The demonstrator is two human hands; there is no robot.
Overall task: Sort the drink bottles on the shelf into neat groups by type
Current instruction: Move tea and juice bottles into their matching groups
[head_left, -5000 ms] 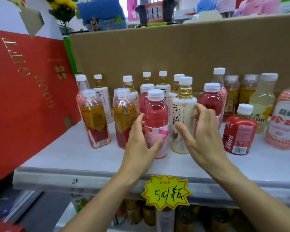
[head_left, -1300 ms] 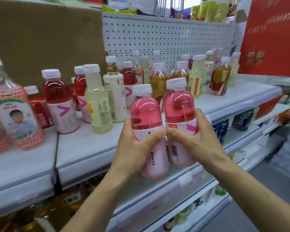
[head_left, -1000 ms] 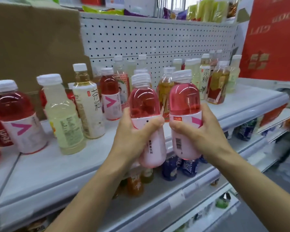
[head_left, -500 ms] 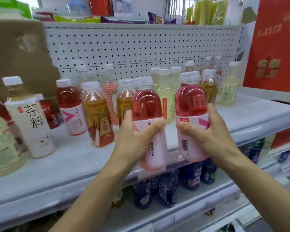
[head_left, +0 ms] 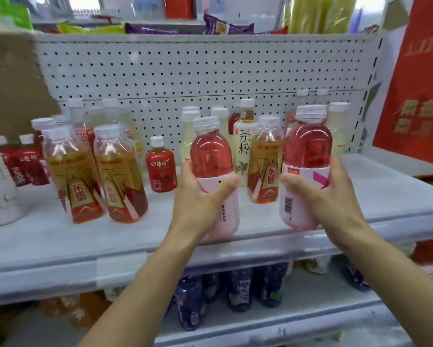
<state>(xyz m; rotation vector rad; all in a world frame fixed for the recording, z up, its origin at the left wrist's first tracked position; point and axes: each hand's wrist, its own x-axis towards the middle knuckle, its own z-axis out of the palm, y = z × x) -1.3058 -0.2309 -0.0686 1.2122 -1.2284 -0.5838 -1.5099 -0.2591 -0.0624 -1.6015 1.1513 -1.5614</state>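
entry: two pink drink bottles. your left hand (head_left: 200, 196) is gripping the left pink bottle (head_left: 211, 156), fingers curling round its label; your right hand (head_left: 328, 194) is gripping the right pink bottle (head_left: 308, 146) likewise. you are holding both upright at the shelf (head_left: 60, 241) front edge, amber tea bottles (head_left: 120, 171) standing further left.

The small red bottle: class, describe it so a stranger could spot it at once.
Find the white pegboard behind the shelf. Before it, between two amber tea bottles and the pink bottle in the left hand, stands the small red bottle. Unlike these neighbours, it is squat and fully red-wrapped.
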